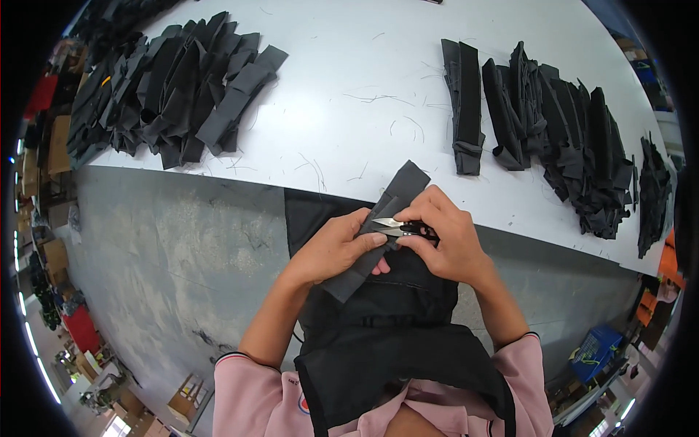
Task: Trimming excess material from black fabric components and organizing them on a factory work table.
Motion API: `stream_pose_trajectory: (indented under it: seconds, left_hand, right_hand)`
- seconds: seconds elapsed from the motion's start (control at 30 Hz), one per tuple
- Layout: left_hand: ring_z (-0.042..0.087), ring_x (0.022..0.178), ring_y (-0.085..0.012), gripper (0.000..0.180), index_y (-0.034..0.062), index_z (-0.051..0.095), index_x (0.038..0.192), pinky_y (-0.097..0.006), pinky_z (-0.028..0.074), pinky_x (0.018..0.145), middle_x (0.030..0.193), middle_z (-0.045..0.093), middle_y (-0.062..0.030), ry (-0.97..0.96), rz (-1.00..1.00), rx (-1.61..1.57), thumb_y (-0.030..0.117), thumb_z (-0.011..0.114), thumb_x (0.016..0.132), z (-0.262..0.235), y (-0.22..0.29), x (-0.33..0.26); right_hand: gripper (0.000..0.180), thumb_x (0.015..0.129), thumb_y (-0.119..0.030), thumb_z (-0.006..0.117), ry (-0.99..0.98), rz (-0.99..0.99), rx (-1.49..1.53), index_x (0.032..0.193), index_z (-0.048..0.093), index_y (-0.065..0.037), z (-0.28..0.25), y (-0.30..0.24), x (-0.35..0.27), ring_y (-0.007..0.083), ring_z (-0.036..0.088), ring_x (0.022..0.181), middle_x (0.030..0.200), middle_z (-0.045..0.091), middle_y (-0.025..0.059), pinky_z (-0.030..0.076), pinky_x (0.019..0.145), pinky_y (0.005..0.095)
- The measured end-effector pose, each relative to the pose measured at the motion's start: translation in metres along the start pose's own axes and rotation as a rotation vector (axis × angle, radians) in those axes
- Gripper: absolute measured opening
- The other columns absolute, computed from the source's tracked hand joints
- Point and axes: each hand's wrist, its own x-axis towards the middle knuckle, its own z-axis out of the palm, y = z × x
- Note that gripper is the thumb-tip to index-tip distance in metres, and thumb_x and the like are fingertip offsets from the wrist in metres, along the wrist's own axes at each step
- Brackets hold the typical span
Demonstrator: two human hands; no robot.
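Over my lap, at the table's front edge, my left hand (336, 244) pinches a black fabric strip (404, 186) between thumb and fingers. The strip lies slantwise, its upper end reaching over the white table. My right hand (448, 237) grips a pair of thread snips (419, 232) with black handles. Their silver blades are parted and point left, against the strip beside my left thumb. Whether a thread lies between the blades is too small to tell.
On the white table (328, 80), a heap of black fabric strips (175, 87) lies at the left and several bundles of strips (561, 131) at the right. Loose dark threads (371, 98) are scattered between. A blue crate (595, 352) stands on the floor at right.
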Motion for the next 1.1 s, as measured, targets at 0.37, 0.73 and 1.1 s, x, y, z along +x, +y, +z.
stream_pose_trajectory:
  seconds: [0.37,0.73,1.1]
  left_hand:
    - [0.063,0.068,-0.0124,0.024,-0.0036,0.049,0.111,-0.024,0.052,0.063,0.093,0.063,-0.0087,-0.184,-0.061,-0.050,0.011,0.049,0.092,-0.005,0.006,-0.004]
    - [0.065,0.068,-0.0126,0.025,-0.0026,0.050,0.110,-0.024,0.052,0.064,0.088,0.065,-0.0085,-0.165,-0.046,0.143,0.015,0.053,0.092,-0.008,0.003,0.000]
    - [0.065,0.066,-0.0119,0.025,-0.0024,0.052,0.104,-0.023,0.052,0.061,0.085,0.066,-0.0078,-0.302,-0.106,0.139,0.019,0.054,0.092,-0.017,0.001,0.001]
  right_hand:
    - [0.024,0.067,-0.013,0.071,-0.122,-0.192,-0.080,0.088,0.061,-0.008,-0.007,0.004,0.008,0.0220,0.053,0.058,0.078,0.049,0.0050,0.041,0.051,0.0304]
    - [0.022,0.067,-0.011,0.071,-0.209,-0.152,-0.107,0.085,0.060,-0.009,-0.014,0.003,0.014,0.0237,0.054,0.064,0.081,0.050,0.0038,0.040,0.053,0.0336]
    - [0.022,0.066,-0.012,0.072,-0.324,-0.205,0.021,0.086,0.065,-0.009,-0.018,0.015,0.023,0.0211,0.051,0.061,0.076,0.052,0.0037,0.039,0.053,0.0308]
